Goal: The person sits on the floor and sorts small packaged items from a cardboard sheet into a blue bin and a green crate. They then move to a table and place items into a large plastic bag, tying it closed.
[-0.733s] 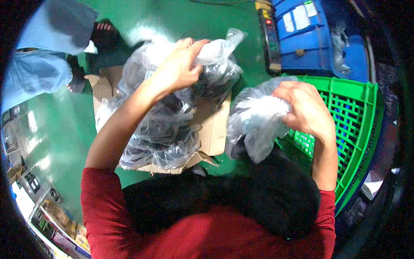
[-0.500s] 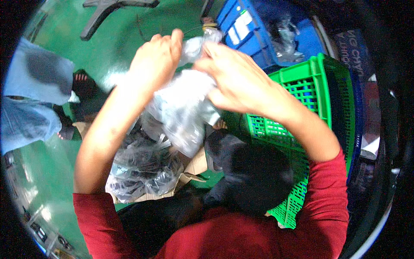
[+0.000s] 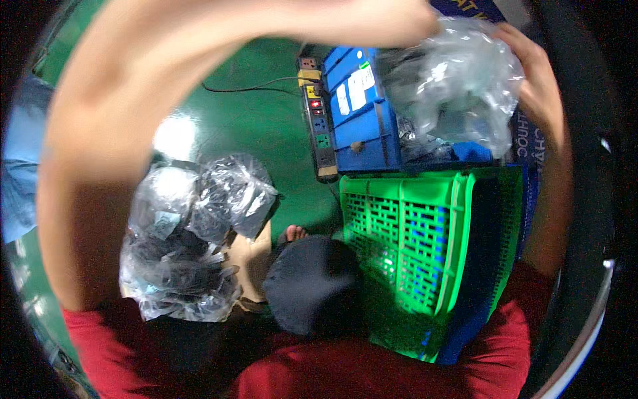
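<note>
The far-right plastic bag [image 3: 465, 86] looks soft (pinch its edge); right hand [image 3: 541, 83] clamps it, left hand [image 3: 399, 20] too blurred to tell.

- Looks like a workshop or factory packing area; which of the two cannot be told.
- The floor [image 3: 232, 133] is smooth, glossy green, like an industrial coating.
- Stock-style containers stand close together: a lattice-sided green crate [image 3: 401, 226] and a blue bin [image 3: 359, 130] bearing white labels [image 3: 361, 88].
- Filled clear plastic bags [image 3: 232, 193] lie heaped over cardboard [image 3: 252, 263].
- A multi-socket power strip [image 3: 321, 123] lies alongside the bin.
</note>
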Demonstrator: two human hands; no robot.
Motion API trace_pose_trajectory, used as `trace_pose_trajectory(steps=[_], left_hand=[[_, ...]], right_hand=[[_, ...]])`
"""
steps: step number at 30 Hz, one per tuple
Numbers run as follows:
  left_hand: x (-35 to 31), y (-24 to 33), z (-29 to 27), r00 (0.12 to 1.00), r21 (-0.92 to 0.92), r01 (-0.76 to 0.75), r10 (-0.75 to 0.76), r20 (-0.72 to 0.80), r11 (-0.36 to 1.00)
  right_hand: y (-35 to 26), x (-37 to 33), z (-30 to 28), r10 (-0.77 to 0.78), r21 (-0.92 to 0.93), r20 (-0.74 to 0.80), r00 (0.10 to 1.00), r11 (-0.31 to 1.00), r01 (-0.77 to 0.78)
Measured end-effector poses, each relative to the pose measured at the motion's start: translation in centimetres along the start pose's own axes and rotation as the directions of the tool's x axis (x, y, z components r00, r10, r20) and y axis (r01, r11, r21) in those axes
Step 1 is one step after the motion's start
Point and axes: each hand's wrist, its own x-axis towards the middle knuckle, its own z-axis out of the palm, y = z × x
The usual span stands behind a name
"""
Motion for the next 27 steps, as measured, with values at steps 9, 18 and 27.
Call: trace_pose_trajectory(steps=[9,18,27], left_hand=[[-16.9,-0.5,-6.5,0.203,0.226,0.927,-0.906,0.371,0.300],[-22.1,4.7,-10.2,-0.197,0.317,0.938,-0.969,0.150,-0.142],[-20.7,9.4,-10.2,-0.277,0.482,0.853,-0.956,0.094,-0.200]], right_hand=[[27.1,-9.7,7.8,0.640,-0.374,0.268,0.720,0.758,-0.535],[46.3,-25.5,21.5,0.827,-0.628,0.497,0.262,0.551,-0.550],[43.5,-24.9,29.8,0.748,-0.539,0.663,0.031,0.505,-0.674]])
